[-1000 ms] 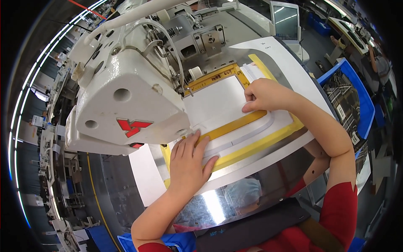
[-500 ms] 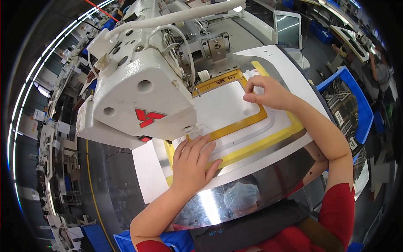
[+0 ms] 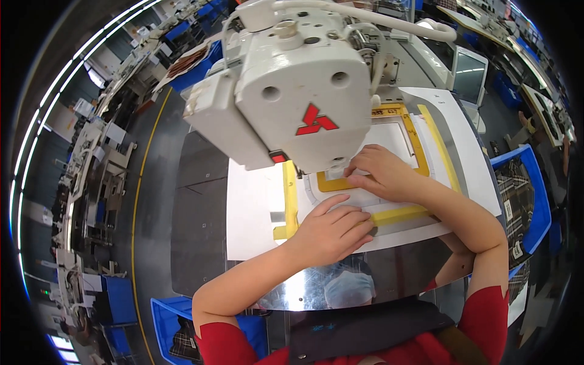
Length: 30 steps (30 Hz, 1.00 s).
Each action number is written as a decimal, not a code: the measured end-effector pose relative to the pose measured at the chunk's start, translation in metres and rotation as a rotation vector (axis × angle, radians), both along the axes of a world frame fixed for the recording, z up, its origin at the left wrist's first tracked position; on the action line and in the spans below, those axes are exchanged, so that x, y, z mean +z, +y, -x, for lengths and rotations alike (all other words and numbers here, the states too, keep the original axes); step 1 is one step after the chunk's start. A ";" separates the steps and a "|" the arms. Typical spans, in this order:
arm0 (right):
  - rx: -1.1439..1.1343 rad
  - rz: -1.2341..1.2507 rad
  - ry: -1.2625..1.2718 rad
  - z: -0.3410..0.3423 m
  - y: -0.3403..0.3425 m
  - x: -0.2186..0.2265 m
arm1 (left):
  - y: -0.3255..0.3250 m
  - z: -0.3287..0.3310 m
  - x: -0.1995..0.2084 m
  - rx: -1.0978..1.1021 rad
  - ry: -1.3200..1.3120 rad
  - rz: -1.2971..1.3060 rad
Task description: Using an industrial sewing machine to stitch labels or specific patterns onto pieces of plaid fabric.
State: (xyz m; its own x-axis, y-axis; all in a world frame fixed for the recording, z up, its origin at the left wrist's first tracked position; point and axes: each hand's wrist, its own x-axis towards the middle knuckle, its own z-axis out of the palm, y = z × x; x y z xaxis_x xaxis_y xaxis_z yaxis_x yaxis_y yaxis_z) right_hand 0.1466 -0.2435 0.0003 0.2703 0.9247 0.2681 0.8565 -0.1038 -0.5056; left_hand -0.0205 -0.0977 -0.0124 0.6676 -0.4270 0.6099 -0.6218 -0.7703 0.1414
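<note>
A yellow rectangular clamp frame [image 3: 418, 142] lies around white material [image 3: 391, 139] below the head of a white industrial sewing machine [image 3: 304, 97]. Over the frame's near side, close under the machine head, I hold my right hand [image 3: 384, 174] with curled fingers and the thumb drawn toward the index finger. Whatever is in that pinch, if anything, is too small to make out. My left hand [image 3: 334, 230] rests palm down nearer to me, fingers stretched, beside the yellow tape strip [image 3: 398, 215] on the white sheet [image 3: 258, 210].
A shiny metal plate [image 3: 389, 274] forms the table's front edge. Blue bins [image 3: 535, 210] with dark plaid fabric stand at the right and at the lower left. A screen [image 3: 469, 73] stands behind the table at the right. Workbenches [image 3: 91, 158] line the left side.
My right hand has moved from the frame's right side to its near side by the machine head. My left hand has drawn back from the frame toward me. The view has also shifted.
</note>
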 end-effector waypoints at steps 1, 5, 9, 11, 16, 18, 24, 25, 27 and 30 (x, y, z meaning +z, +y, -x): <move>-0.079 0.082 0.030 0.002 0.007 -0.004 | 0.001 0.005 0.001 0.003 -0.023 -0.021; -0.090 -0.039 0.292 -0.012 0.034 -0.014 | 0.012 0.044 0.030 0.129 -0.041 -0.044; -0.106 -0.202 -0.123 -0.052 0.035 -0.039 | 0.039 0.106 0.048 0.396 -0.138 -0.085; -0.493 -0.027 -0.092 -0.135 -0.031 -0.085 | 0.059 0.141 0.048 0.581 -0.328 0.082; -0.276 -0.150 0.142 0.023 -0.031 -0.013 | 0.109 0.250 -0.080 1.449 -0.893 1.078; -0.024 -0.072 0.085 0.059 -0.026 -0.009 | 0.116 0.280 -0.155 1.726 -0.424 1.110; 0.243 -0.066 -0.075 0.097 -0.024 -0.012 | 0.108 0.279 -0.333 1.873 0.459 0.680; 0.231 -0.054 -0.083 0.096 -0.026 -0.015 | 0.105 0.270 -0.336 1.955 0.476 0.651; 0.188 -0.050 -0.034 0.093 -0.030 -0.014 | 0.104 0.268 -0.337 1.974 0.444 0.757; 0.184 -0.055 -0.049 0.091 -0.028 -0.013 | 0.110 0.274 -0.337 1.832 0.501 0.668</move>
